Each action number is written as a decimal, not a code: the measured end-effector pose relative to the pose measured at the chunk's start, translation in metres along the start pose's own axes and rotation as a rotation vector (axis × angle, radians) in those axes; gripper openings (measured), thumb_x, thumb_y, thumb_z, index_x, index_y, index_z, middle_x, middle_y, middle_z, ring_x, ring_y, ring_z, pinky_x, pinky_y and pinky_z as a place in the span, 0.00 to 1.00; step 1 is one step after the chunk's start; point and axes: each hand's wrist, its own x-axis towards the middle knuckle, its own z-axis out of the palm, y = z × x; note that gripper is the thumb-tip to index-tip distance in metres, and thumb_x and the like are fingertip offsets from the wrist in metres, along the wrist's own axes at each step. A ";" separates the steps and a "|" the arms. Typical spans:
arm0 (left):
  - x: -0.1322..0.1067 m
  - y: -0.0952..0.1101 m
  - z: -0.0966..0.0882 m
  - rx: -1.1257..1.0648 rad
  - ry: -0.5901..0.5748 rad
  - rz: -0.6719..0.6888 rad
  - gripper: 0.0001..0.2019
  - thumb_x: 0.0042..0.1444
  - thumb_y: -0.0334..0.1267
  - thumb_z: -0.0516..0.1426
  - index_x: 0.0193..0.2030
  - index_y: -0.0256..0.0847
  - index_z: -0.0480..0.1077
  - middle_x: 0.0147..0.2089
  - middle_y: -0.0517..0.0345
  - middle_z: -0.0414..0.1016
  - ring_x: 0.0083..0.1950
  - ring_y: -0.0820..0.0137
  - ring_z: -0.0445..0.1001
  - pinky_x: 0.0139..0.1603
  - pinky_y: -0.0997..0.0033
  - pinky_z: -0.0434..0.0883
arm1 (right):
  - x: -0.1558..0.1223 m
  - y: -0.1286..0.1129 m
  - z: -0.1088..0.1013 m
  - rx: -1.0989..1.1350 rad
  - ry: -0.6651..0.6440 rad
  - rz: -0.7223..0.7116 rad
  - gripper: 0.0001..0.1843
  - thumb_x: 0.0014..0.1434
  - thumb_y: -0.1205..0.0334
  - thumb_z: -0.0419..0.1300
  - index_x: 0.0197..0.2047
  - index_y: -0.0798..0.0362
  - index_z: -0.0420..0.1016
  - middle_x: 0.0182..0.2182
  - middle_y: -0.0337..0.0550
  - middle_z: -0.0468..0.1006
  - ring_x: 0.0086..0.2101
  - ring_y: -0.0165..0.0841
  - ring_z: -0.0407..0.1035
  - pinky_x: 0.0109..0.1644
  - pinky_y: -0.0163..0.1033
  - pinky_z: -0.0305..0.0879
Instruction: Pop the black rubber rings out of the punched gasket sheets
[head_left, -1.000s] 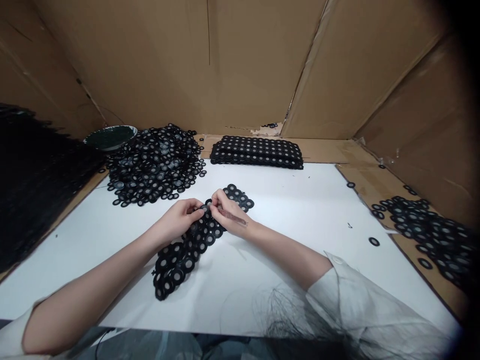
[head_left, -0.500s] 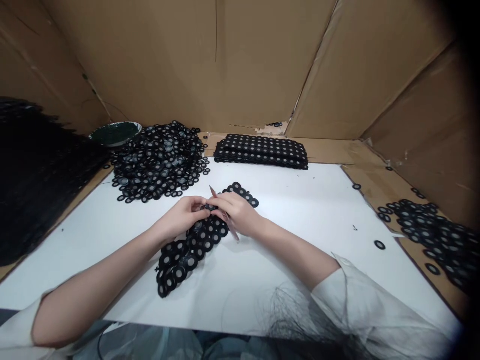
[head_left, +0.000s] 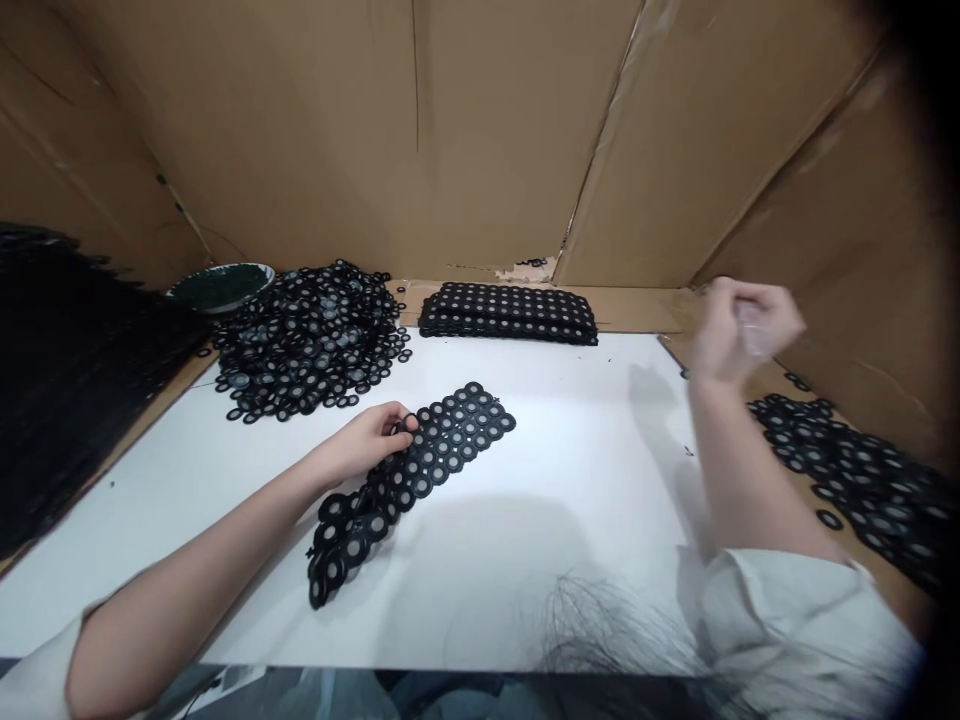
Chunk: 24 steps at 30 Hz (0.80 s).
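The left hand (head_left: 373, 441) pinches the ring sheet (head_left: 431, 462) mid-table. The right hand (head_left: 739, 325) hangs blurred above the right edge, its grip unreadable. Held one-handed, the floppy sheet could slide or tear.

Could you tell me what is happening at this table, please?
A person works at a white tabletop walled in by brown cardboard. Their left hand holds the edge of a black sheet of joined rings with grey centres. Their right hand, blurred, is raised near a loose pile of black rings on the right. Whether it holds anything is unclear.
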 end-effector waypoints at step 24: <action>-0.010 0.020 -0.019 0.441 -0.035 0.204 0.18 0.48 0.51 0.51 0.44 0.47 0.64 0.29 0.61 0.68 0.26 0.70 0.65 0.29 0.74 0.59 | -0.161 -0.121 0.010 0.708 -1.419 0.013 0.14 0.41 0.56 0.63 0.28 0.52 0.64 0.20 0.33 0.64 0.27 0.30 0.61 0.39 0.41 0.58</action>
